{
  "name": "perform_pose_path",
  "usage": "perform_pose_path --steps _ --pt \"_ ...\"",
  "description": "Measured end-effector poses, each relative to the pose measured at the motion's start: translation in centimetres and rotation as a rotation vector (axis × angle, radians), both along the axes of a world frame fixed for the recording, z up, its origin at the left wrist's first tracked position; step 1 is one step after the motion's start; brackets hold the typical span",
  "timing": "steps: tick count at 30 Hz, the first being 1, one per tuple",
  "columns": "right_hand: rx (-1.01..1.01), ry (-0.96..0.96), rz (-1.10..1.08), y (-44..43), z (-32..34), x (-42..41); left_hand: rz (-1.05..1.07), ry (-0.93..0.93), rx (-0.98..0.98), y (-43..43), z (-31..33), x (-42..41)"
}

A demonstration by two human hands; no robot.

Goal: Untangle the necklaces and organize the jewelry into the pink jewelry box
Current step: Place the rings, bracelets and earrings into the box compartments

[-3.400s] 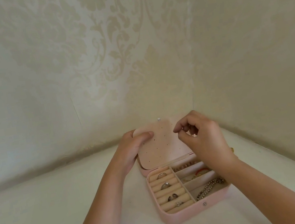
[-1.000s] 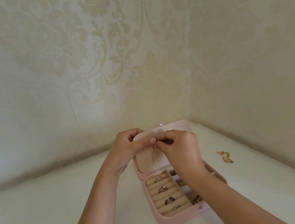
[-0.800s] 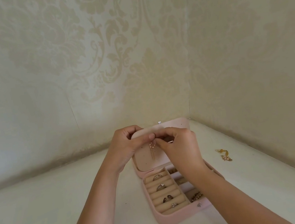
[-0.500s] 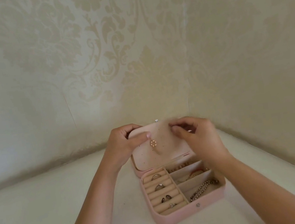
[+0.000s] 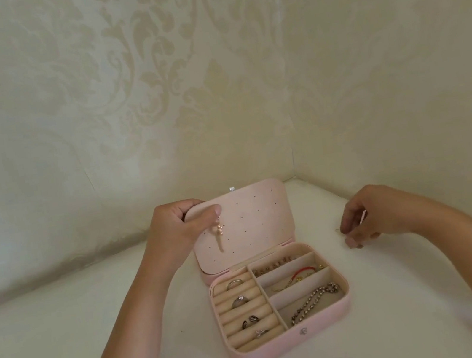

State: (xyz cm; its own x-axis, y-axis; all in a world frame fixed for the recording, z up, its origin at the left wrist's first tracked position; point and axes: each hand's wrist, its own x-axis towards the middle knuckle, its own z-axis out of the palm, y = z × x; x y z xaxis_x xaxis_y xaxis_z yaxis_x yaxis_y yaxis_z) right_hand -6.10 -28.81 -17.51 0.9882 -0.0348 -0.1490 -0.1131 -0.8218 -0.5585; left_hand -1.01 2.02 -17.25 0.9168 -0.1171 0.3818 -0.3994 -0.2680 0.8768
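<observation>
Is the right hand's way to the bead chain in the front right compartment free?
Likely yes: the left hand holds the lid up, nothing covers the bead chain, and the right hand is close by.

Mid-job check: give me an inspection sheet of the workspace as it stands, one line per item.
Surface: white tabletop, set in a wall corner.
Job's things: pink jewelry box open, lid raised; earring hangs on the lid; four rings in the roll slots; right compartments hold a beaded piece, red bracelet and dark chain; small gold piece on the table right of the box.
Clutter: nothing seen.
Grippers: left hand holds the lid's top left edge; right hand curls down at the gold piece, grip unclear.
Cables: nothing seen.
Surroundings: cream damask wallpaper on both walls.
</observation>
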Motion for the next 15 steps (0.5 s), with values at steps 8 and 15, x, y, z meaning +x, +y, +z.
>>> perform_pose_path --steps 8,15 --pt "0.062 0.054 0.013 -0.22 -0.9 0.12 -0.087 0.096 -0.042 -0.23 -0.03 -0.19" --pt "0.135 -0.004 0.073 0.56 -0.55 -0.25 -0.112 0.099 -0.032 -0.24 -0.4 -0.11"
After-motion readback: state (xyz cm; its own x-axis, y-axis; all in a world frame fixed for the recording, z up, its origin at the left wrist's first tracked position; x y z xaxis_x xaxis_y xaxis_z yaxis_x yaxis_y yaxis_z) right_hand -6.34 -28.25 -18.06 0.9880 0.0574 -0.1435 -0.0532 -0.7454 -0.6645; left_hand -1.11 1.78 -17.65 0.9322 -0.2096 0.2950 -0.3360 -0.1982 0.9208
